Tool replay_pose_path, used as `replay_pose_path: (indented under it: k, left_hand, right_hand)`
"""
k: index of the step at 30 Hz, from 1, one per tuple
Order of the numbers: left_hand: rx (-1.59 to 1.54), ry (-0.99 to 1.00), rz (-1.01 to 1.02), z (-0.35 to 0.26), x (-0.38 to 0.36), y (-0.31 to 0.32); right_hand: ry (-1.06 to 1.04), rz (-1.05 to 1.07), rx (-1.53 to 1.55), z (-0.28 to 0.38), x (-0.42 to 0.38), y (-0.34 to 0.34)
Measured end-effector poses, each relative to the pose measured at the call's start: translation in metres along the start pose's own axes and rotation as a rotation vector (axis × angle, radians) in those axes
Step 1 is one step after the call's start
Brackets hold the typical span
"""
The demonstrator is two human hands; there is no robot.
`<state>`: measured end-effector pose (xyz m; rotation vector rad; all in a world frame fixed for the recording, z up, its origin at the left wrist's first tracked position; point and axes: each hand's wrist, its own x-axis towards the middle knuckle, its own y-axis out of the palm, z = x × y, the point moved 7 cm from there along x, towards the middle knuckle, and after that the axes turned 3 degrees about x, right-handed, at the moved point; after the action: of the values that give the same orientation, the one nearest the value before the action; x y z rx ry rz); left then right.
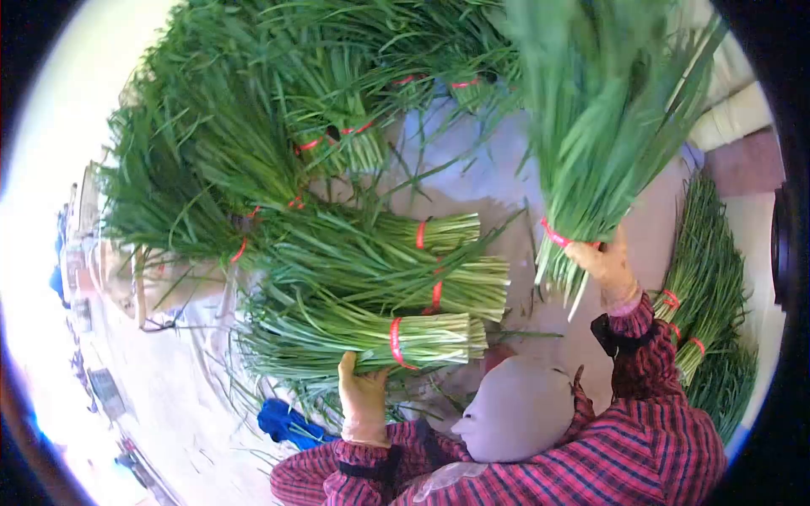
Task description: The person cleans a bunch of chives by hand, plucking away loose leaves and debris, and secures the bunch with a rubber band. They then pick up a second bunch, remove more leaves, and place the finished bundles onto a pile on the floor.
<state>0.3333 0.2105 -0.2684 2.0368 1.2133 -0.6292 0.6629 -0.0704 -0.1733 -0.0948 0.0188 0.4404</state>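
My right hand [606, 260] grips a large bunch of long green leaves [591, 152] near its red band, with the pale cut stems pointing down and the leaves fanning upward. At the lower left, my left hand [363, 396] touches the leafy side of a banded bundle [430, 338], its fingers partly hidden beneath the leaves. That bundle lies sideways with its white stem ends to the right. Just above it lie two more banded bundles, a middle one [472, 285] and an upper one [447, 232].
More banded greens [194, 160] are heaped at the upper left. Further bundles [704, 278] lie at the right edge. A blue cloth [287, 423] is at the lower left, and a pale rounded object [519, 409] is in front of my body.
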Motion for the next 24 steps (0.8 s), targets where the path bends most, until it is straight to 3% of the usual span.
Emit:
replay_pose_path:
  k: [1,3,5,7,9,11,13,15,16,17,19,20,21,23,24]
  left_hand:
    - [-0.019,0.008,-0.004,0.002,-0.008,0.003]
    - [0.020,0.065,-0.057,-0.004,-0.019,0.010]
    - [-0.054,-0.041,-0.022,0.005,-0.011,0.001]
    - [-0.046,-0.100,-0.029,0.018,-0.035,-0.002]
    - [-0.031,-0.094,0.047,0.039,-0.044,-0.020]
    - [0.031,-0.013,0.136,0.039,-0.037,-0.013]
    - [-0.320,-0.268,0.048,0.042,-0.027,-0.016]
    - [-0.128,-0.211,0.164,0.035,-0.021,-0.016]
    - [-0.427,-0.352,0.125,0.055,-0.010,-0.038]
    - [-0.415,-0.375,0.152,0.062,-0.007,-0.050]
    - [0.490,-0.063,0.423,0.059,-0.003,-0.054]
    - [1.343,0.323,0.385,0.016,-0.028,0.003]
    - [1.352,0.331,0.398,0.025,-0.026,0.011]
    - [0.772,0.239,0.276,0.023,-0.017,0.006]
    - [0.485,0.193,0.211,0.028,-0.014,-0.003]
  right_hand:
    - [-0.011,0.018,-0.006,0.027,0.003,0.012]
    - [0.108,0.330,0.013,0.059,0.010,0.063]
    - [0.084,0.453,-0.097,0.051,0.029,0.094]
    - [0.022,0.764,-0.478,0.073,0.016,0.148]
    - [-0.219,1.067,-0.692,0.029,-0.007,0.198]
    - [-0.130,1.129,-0.771,-0.018,-0.021,0.236]
    - [-0.029,1.123,-0.707,-0.014,-0.016,0.246]
    - [-0.252,0.959,-0.644,-0.005,-0.013,0.240]
    - [-0.399,0.889,-0.575,0.002,-0.007,0.229]
    - [-0.386,0.861,-0.597,-0.002,0.001,0.215]
    - [-0.226,0.562,-0.203,-0.003,0.031,0.166]
    - [-0.037,0.419,-0.105,-0.021,0.046,0.136]
    - [0.148,0.272,0.002,-0.051,0.060,0.098]
    - [0.191,0.146,0.884,-0.153,0.109,0.031]
    - [0.168,0.125,0.869,-0.199,0.137,-0.012]
